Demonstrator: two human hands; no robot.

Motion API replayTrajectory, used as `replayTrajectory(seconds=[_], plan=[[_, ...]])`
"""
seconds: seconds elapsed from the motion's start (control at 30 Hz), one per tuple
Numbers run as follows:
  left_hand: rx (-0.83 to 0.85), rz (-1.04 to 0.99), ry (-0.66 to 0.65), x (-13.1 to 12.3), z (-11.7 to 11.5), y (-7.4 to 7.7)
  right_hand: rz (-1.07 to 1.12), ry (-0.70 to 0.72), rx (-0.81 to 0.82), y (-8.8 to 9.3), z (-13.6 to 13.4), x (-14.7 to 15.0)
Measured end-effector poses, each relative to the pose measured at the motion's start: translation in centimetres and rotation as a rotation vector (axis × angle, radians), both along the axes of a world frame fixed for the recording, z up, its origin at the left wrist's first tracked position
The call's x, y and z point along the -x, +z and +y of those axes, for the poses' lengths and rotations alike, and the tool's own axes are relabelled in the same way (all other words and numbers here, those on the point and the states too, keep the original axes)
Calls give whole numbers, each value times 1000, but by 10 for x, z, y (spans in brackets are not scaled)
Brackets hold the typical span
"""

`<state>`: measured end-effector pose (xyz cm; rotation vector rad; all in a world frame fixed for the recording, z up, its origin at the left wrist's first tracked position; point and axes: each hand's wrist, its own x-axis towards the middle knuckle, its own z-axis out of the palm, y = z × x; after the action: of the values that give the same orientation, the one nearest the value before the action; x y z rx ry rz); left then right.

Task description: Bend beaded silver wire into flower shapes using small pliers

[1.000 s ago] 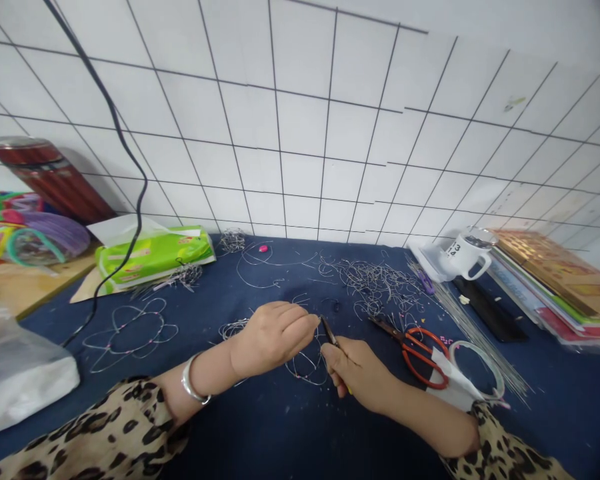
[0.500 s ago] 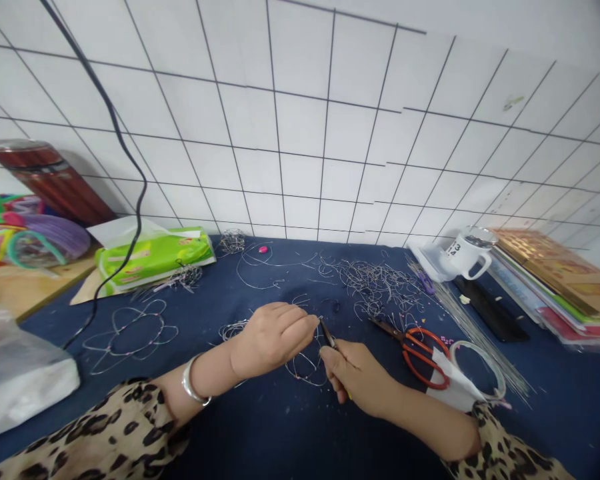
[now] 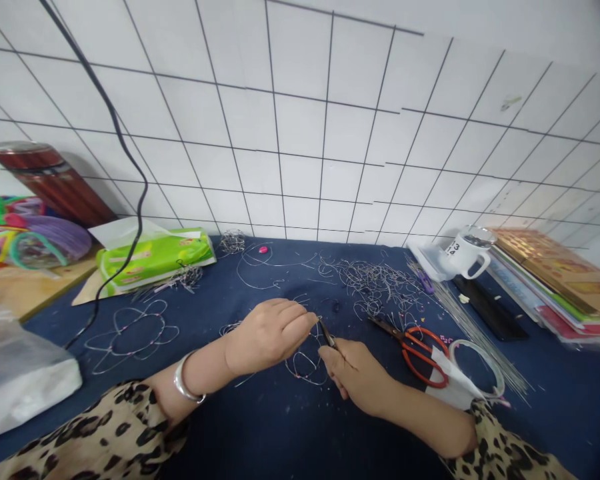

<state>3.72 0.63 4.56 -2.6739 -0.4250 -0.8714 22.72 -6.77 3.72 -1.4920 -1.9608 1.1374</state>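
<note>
One right hand (image 3: 357, 373), fingers closed, holds slim pliers (image 3: 329, 335).

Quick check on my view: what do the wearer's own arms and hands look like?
Both the left hand and right hand are ungloved. The left sleeve and right sleeve are tan with a dark leopard print. A shiny silver bangle circles the left wrist; none shows on the right.

Our right hand (image 3: 357, 373) grips dark-tipped pliers (image 3: 327, 333), nose beside our left hand's (image 3: 270, 337) closed fingertips; anything pinched there is too small to tell. Beaded wire loops (image 3: 304, 376) just below, orange-handled scissors (image 3: 403, 337) to the right.
</note>
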Motion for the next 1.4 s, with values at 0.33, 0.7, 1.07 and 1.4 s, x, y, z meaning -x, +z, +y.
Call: replayTrajectory(seconds=[0.33,0.7,1.07,1.4], plan=[[67,-3,-10,2,1,6,-106,28,-22,5,0,0],[126,72,-4,6,5,11,-143,50,-31,8,0,-1],[304,17,51,6,13,8,69,18,166,-1,3,-3],[269,-211,79,3,9,0,119,49,221,-6,2,-4]])
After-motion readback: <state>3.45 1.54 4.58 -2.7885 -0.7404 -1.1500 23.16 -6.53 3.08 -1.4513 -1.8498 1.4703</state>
